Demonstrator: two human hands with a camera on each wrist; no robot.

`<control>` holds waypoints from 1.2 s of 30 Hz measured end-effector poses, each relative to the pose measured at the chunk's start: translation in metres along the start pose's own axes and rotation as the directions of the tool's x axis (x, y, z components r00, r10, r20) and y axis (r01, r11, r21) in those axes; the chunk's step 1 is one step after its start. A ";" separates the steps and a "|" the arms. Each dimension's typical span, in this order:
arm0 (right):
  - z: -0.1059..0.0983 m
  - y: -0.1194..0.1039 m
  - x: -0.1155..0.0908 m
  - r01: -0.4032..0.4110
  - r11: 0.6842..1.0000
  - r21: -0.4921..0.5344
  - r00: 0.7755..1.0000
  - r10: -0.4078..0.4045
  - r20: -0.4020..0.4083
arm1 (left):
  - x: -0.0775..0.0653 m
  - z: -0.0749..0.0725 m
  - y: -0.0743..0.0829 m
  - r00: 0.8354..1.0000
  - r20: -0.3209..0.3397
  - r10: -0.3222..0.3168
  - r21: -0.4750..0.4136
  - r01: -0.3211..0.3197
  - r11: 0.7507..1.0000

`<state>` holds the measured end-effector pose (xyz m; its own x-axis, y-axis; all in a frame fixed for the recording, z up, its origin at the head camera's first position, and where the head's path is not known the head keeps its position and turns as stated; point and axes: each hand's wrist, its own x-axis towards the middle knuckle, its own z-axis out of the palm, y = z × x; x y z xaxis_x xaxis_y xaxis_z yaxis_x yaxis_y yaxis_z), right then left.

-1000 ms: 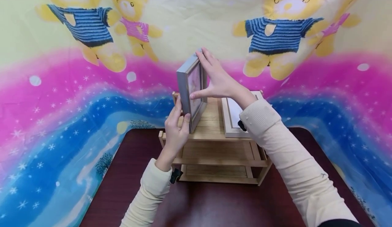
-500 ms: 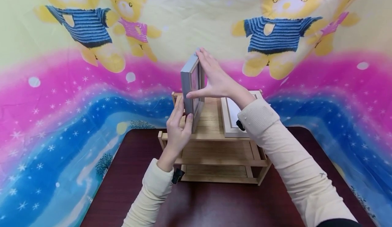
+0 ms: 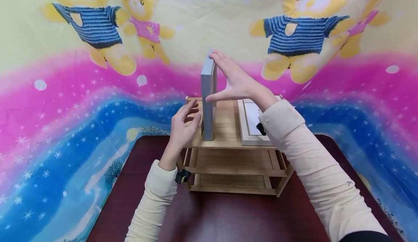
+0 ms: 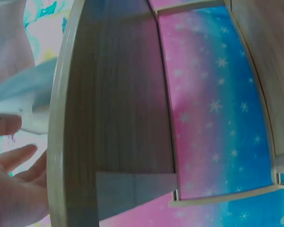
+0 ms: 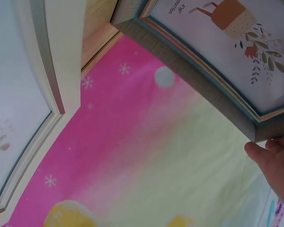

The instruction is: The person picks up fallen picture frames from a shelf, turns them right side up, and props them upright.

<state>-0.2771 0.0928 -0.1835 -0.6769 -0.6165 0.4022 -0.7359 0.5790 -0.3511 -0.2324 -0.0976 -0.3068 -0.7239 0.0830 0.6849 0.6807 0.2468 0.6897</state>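
- At 10 o'clock in my head view, I see a printed bear (image 3: 91,26) on the backdrop (image 3: 196,31).
- Around 8 o'clock, the dark tabletop (image 3: 145,162) extends past the wooden rack (image 3: 227,124) it carries.
- The left hand (image 3: 184,126) is at 8 o'clock from the gray frame (image 3: 207,107), just beside it but apart in my head view; its fingers are loosely bent and hold nothing.
- Near my view's centre, the gray frame stands upright on the rack's top shelf.
- The right hand (image 3: 236,84), at the frame's 2 o'clock, holds it with thumb and fingers spread wide, thumb at the near side, fingertips over the top far corner.
- At 4 o'clock from the gray frame, I see the white frame (image 3: 251,118) lying picture side up, partly covered by the right sleeve (image 3: 282,122).
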 end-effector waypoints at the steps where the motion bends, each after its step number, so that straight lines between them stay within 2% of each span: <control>1: -0.001 0.001 0.000 0.008 1.000 -0.004 1.000 -0.008 0.003 | 0.002 -0.002 -0.001 0.999 0.029 -0.036 -0.001 0.036 0.999; 3: -0.002 0.001 0.001 0.020 1.000 -0.010 1.000 -0.020 0.009 | 0.004 -0.004 -0.002 0.993 0.079 -0.082 0.004 0.082 0.997; 5: -0.003 0.001 0.001 0.030 0.999 -0.012 0.999 -0.030 0.017 | 0.005 -0.005 -0.003 0.988 0.117 -0.099 0.010 0.099 0.995; 13: -0.006 0.000 0.002 0.043 0.999 0.001 0.998 -0.043 0.044 | 0.010 -0.006 -0.002 0.980 0.172 -0.098 0.052 0.091 0.995; 19: -0.004 -0.001 0.003 0.060 0.998 0.013 0.997 -0.061 0.049 | 0.012 -0.011 -0.002 0.986 0.155 -0.067 0.107 0.050 0.993; 26: -0.003 -0.004 0.006 0.055 0.998 0.009 0.997 -0.055 0.057 | 0.017 -0.026 0.000 0.984 0.179 0.022 0.230 -0.063 0.971; 32: 0.002 -0.007 0.012 0.087 0.996 0.035 0.995 -0.089 0.050 | 0.016 -0.035 -0.002 0.976 0.218 0.008 0.241 -0.062 0.969; 36: 0.006 -0.010 0.017 0.122 0.992 0.031 0.991 -0.124 0.051 | 0.014 -0.037 -0.004 0.978 0.205 0.026 0.240 -0.076 0.968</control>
<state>-0.2814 0.0734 -0.1783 -0.5804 -0.7099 0.3989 -0.8134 0.4823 -0.3251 -0.2409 -0.1337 -0.2917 -0.7134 0.2857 0.6399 0.6871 0.4647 0.5585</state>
